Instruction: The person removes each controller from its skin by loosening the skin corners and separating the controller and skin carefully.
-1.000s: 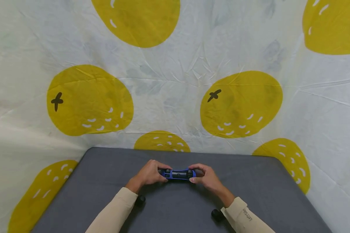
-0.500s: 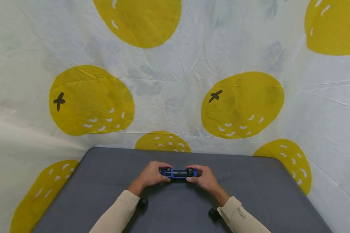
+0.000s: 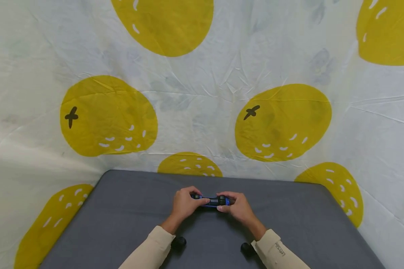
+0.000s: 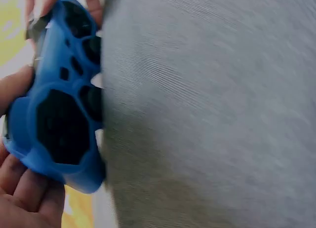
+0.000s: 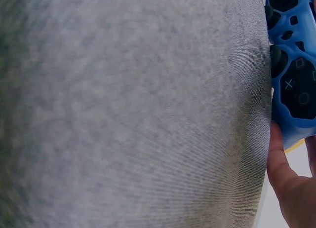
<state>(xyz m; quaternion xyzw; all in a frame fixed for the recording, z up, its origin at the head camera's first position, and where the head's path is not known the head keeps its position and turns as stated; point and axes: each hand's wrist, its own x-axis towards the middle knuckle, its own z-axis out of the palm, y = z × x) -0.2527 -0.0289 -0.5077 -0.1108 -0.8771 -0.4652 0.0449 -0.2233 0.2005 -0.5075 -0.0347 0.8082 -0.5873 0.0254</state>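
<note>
A game controller (image 3: 215,201) in blue and black is held up over the grey surface, with its top edge towards me. My left hand (image 3: 183,204) grips its left end, and the thumb lies across towards the middle. At the other end my right hand (image 3: 240,209) holds it between thumb and fingers. In the left wrist view, blue surrounds the dark panels and sticks of the controller (image 4: 49,65), and fingers curl under the near grip. Cross, circle and square marks show on the controller (image 5: 298,90) in the right wrist view; part lies outside that frame.
The grey cloth-covered table (image 3: 138,231) spreads beneath both arms. Behind it hangs a white sheet (image 3: 195,123) printed with large yellow fruits. A black rounded piece (image 3: 178,243) sits by the left cuff, and another black piece (image 3: 247,249) by the right cuff.
My left hand has shifted right and its thumb has moved from the controller's left end towards its middle. The left forearm has come inward. The right hand keeps its hold with little movement.
</note>
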